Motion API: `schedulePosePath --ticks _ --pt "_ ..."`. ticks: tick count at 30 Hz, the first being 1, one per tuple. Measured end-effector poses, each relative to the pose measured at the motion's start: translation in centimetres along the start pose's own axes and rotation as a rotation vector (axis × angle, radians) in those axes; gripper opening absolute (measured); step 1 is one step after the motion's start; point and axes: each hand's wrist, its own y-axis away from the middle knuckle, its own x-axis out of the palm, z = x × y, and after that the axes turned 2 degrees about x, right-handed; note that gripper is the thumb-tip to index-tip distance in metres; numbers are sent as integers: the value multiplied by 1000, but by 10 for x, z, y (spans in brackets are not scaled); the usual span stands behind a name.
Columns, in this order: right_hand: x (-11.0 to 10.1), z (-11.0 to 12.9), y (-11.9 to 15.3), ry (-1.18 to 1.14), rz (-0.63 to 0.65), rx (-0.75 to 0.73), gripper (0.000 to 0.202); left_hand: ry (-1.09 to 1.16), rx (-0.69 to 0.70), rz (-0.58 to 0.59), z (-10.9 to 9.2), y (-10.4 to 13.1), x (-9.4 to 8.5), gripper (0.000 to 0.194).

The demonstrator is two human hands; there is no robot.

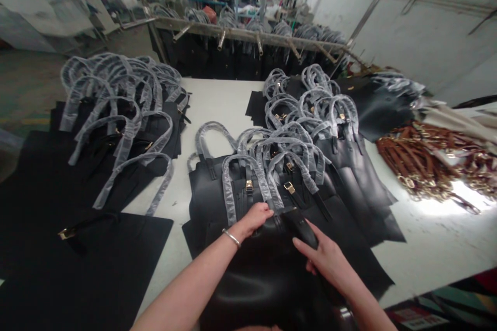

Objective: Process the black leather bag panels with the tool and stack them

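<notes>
My right hand [320, 253] is wrapped round a black handheld tool [298, 225], shaped like an electric clipper, whose front end points up and left. Its tip is close to the fingers of my left hand [254, 220], which are closed in a pinch at the top edge of a black leather bag panel [248, 274]. What exactly they pinch is too small to make out. Just beyond, plastic-wrapped handles [229, 191] stand up from stacked black panels. A gold buckle [249, 185] and another gold buckle [289, 187] sit on short straps there.
More black panels with wrapped handles [124, 139] are piled on the left of the white table [217, 98]. Brown straps with gold clasps [423, 165] lie at the right. Behind the table stands a metal rack [240, 33] hung with bags. Other people are far back.
</notes>
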Motion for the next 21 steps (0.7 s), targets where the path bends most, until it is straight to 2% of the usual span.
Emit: schedulePosePath --ticks 1,3,5,9,12,14,16,18,19,21 --pt "-1 0 1 0 12 2 73 5 6 24 -2 1 0 15" --pt "-3 0 4 12 34 19 72 -3 11 73 -4 4 0 25" --pt "-2 0 6 31 -7 35 72 -44 3 90 -4 4 0 33" --pt "2 -3 5 6 -81 40 74 -216 -25 30 -4 1 0 26" --pt "0 -11 8 -39 -67 19 75 -369 -24 -24 -8 3 0 20" --pt "-5 -18 13 -74 -58 15 75 -496 -4 -111 -12 9 1 25" --pt "-11 -24 18 -107 -63 24 76 -713 94 -264 -14 16 2 37" --pt "-16 -29 23 -123 -88 41 77 -963 273 -360 -14 21 4 45" --pt "-18 -32 25 -124 -102 49 78 -1062 371 -347 -14 22 5 45" --pt "-19 -36 27 -122 -130 63 78 -1166 500 -232 -14 21 7 38"
